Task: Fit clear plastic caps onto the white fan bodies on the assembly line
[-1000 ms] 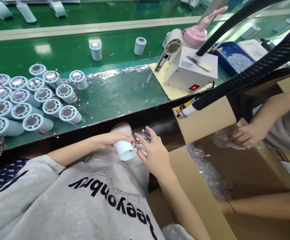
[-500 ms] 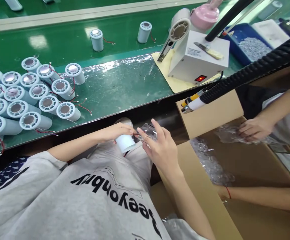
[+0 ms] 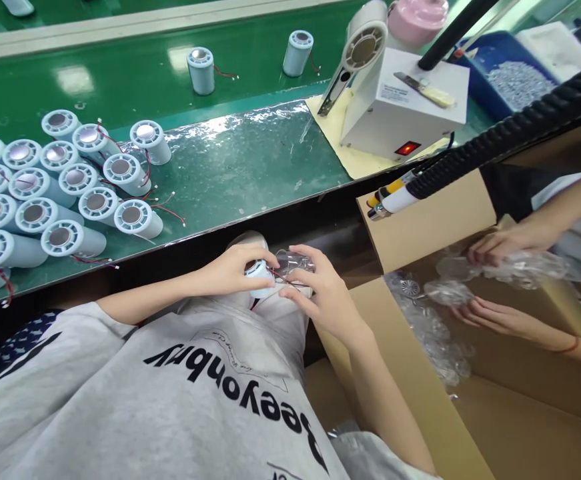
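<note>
Blue, likely light and stiff, the can (image 3: 259, 271) suits a side hold: our left hand (image 3: 234, 269) grasps it; beside it, our right hand (image 3: 331, 293) curls by delicate wires (image 3: 293, 283), grip unclear.

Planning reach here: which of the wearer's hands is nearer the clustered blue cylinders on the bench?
Left. The left hand, holding a pale blue part, is right of the clustered cylinders in view; the right hand is farther right, by the clear plastic piece.
</note>
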Tool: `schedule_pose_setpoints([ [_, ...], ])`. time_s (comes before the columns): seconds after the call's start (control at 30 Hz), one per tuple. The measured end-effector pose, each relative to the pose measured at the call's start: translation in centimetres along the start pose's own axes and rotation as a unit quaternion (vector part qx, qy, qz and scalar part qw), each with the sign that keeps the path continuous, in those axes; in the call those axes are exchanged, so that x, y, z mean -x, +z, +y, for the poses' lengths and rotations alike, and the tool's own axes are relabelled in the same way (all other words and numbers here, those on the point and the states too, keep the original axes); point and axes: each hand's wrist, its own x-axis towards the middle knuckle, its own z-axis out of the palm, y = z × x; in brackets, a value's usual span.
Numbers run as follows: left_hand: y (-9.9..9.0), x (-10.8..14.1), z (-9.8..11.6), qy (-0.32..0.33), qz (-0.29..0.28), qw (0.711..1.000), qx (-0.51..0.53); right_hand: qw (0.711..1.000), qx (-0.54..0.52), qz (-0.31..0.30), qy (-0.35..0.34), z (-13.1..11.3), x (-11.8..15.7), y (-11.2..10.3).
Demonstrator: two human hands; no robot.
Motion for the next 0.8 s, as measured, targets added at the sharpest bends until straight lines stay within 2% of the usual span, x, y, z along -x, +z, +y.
schedule_pose_setpoints([
  [0.1,-0.1,0.6,0.0,0.046,0.026,0.998,-0.041,1.0,0.002,0.011,0.003,0.1,0.0,-0.5],
  [0.27,-0.2,0.6,-1.2,0.127,0.064,0.988,-0.065,0.999,-0.021,-0.004,-0.042,-0.7,0.2,-0.8],
  [0.37,0.1,0.1,-2.6,0.148,0.064,0.987,-0.029,0.992,-0.118,0.036,0.017,-1.2,0.3,-0.7],
  [0.43,0.3,-0.2,-3.3,0.134,0.037,0.99,0.002,0.975,-0.197,0.063,0.086,-1.3,0.3,-0.5],
  [0.53,0.5,-0.4,-3.4,0.095,-0.022,0.994,0.045,0.932,-0.299,0.084,0.189,-1.3,0.3,-0.1],
  [0.6,0.5,-0.4,-2.9,0.064,-0.056,0.993,0.08,0.9,-0.354,0.099,0.234,-1.1,0.3,0.2],
  [0.67,0.5,-0.3,-2.1,0.024,-0.072,0.988,0.133,0.872,-0.404,0.118,0.25,-0.9,0.4,0.4],
  [0.73,0.6,-0.1,-1.4,-0.025,-0.069,0.978,0.194,0.871,-0.422,0.116,0.223,-0.8,0.6,0.5],
  [0.8,0.7,0.1,-0.9,-0.062,-0.05,0.966,0.245,0.909,-0.37,0.093,0.169,-0.7,1.0,0.7],
])
